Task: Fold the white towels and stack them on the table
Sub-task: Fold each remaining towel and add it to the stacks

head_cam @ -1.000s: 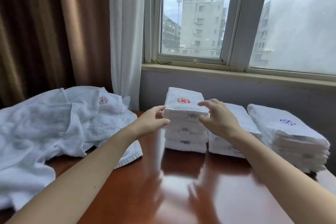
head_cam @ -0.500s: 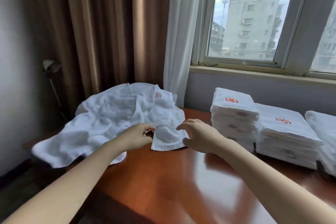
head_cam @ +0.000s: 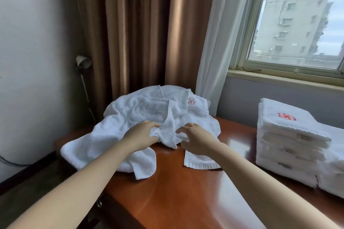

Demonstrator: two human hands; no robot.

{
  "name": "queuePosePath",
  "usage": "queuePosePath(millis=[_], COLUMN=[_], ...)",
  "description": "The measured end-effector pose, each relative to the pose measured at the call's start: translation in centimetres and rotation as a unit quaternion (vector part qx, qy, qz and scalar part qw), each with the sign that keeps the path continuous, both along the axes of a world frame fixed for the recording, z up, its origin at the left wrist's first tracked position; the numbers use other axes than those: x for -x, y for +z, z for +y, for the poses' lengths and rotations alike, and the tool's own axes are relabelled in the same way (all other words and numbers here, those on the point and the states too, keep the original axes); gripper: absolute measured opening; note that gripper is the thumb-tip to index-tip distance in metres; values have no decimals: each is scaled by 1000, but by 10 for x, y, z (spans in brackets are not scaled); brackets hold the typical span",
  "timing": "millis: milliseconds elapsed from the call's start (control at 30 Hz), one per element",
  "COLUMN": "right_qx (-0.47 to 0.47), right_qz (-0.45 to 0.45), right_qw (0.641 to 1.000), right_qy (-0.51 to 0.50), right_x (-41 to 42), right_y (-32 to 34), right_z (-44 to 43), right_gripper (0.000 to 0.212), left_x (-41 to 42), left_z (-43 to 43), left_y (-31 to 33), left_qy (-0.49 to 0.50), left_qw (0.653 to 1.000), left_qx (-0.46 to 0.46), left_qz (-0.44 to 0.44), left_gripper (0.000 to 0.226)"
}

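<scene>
Towels (head_cam: 137, 115) lie in a loose heap at the tabletop's (head_cam: 186, 197) far left corner, some hanging over its left edge. In the head view, the left hand (head_cam: 142, 136) grips a bunched fold. The right hand (head_cam: 196, 142) curls over the cloth just beside it, and I cannot tell whether it has a hold. Pulling one towel free could drag its tangled neighbours off that edge. A wide sweep could also knock the folded stack (head_cam: 286, 135) at the right edge.

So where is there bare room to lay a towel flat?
Bare wood in the near middle of the table, between the towel heap on the left and the folded stack on the right; a narrower strip runs toward the wall. Far left corner and right edge are crowded.
</scene>
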State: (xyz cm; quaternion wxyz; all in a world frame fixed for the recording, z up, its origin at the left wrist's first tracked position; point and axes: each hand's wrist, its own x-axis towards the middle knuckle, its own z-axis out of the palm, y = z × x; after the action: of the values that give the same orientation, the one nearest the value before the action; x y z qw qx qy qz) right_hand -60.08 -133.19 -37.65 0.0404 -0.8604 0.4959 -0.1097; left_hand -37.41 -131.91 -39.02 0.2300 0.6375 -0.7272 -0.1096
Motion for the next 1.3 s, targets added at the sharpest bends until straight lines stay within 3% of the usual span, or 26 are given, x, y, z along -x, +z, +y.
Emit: queuePosePath(millis=[300,400,567,733,867,1000,1067,1200,1300], right_qx=[-25,-32,-20,48,93,91,63,-49,-71], right_qz=[-19,-44,-117,-190,-204,-231,-259,-397,-463], right_qw=[999,998,993,981,974,967,963,916,883], right_qy=[-10,-11,-13,18,40,49,50,35,22], right_x=[-8,-6,-6,-8,-9,-3,4,25,42], right_y=[-24,-32,-35,-22,-4,6,10,23,33], right_z=[-64,-75,-80,-71,-55,-32,-19,18,46], right_gripper=[56,57,70,84,68,23,11,13,16], left_x=[23,29,25,21,22,37,46,60,73], left_z=[-82,-96,-96,-66,-39,-11,0,18,31], left_y=[-17,-25,-31,-17,3,22,29,38,42], left_qy=[60,92,68,-16,-73,-115,-123,-122,-120], left_qw=[994,988,989,983,966,950,946,943,943], left_qx=[67,103,128,144,167,179,187,200,199], left_qz=[-63,-72,5,111,182,231,234,237,239], left_gripper=[47,25,9,3,3,8,9,10,7])
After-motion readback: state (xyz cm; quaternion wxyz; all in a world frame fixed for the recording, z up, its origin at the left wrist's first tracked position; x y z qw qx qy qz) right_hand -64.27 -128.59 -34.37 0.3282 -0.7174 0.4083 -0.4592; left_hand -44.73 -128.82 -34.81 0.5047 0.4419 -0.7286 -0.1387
